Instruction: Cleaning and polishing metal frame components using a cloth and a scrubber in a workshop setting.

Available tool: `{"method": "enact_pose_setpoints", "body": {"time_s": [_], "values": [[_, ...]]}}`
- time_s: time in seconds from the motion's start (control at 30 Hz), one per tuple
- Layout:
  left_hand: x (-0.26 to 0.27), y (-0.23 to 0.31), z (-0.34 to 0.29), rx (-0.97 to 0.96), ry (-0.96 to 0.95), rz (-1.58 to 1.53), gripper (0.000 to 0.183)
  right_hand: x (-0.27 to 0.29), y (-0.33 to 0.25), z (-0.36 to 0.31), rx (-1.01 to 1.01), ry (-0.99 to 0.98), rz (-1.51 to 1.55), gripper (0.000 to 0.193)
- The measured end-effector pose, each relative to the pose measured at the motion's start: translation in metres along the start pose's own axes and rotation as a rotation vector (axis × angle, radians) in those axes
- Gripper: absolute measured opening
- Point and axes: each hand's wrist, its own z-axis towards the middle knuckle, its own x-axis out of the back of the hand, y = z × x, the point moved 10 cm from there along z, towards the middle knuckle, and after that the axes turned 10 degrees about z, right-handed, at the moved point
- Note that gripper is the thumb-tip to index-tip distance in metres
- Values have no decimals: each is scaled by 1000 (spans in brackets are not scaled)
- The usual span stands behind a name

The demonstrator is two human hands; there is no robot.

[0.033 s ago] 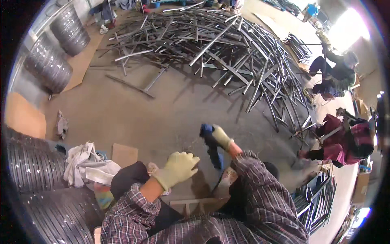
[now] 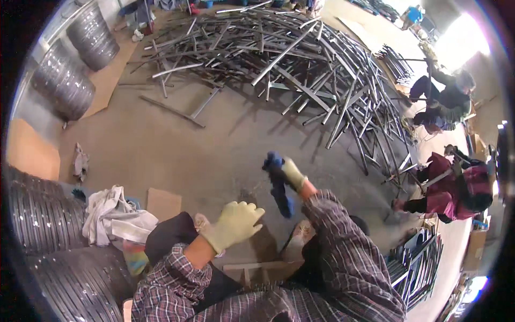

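My right hand (image 2: 293, 175), in a pale work glove, is closed on a long dark blue rag (image 2: 281, 193). The rag hangs down below the fist, and its top bunches out to the left of the fingers. To the left, my left hand (image 2: 236, 224), in a matching glove, is held above my knees with its fingers loosely bent and apart. Nothing shows in it. Below the hands, between my legs, is a light wooden frame or box edge (image 2: 260, 267).
A large heap of metal tube frames (image 2: 300, 64) fills the far floor. Stacks of dark strips (image 2: 45, 214) and a pale cloth (image 2: 118, 217) lie at left, beside cardboard (image 2: 163, 204). Two people (image 2: 456, 185) work at right, near stacked metal bars (image 2: 416, 265).
My right hand has shifted slightly left and up, and the rag's lower end has swung left and up. My left hand stays nearly still.
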Motion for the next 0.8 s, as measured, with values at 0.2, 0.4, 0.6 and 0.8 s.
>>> {"method": "enact_pose_setpoints", "body": {"time_s": [0.2, 0.4, 0.6, 0.8], "values": [[-11, -38, -19, 140, 39, 7, 26, 8, -83, 156, 247, 260, 417, 21], [-10, -42, -19, 121, 56, -73, 27, 39, -169, 258, 823, 292, 448, 14], [-8, -40, -19, 84, 96, -102, 45, 40, -197, 293, 481, -33, 996, 22], [9, -46, -30, 207, -26, -101, 31, 39, -204, 147, 471, 74, 848, 36]]}}
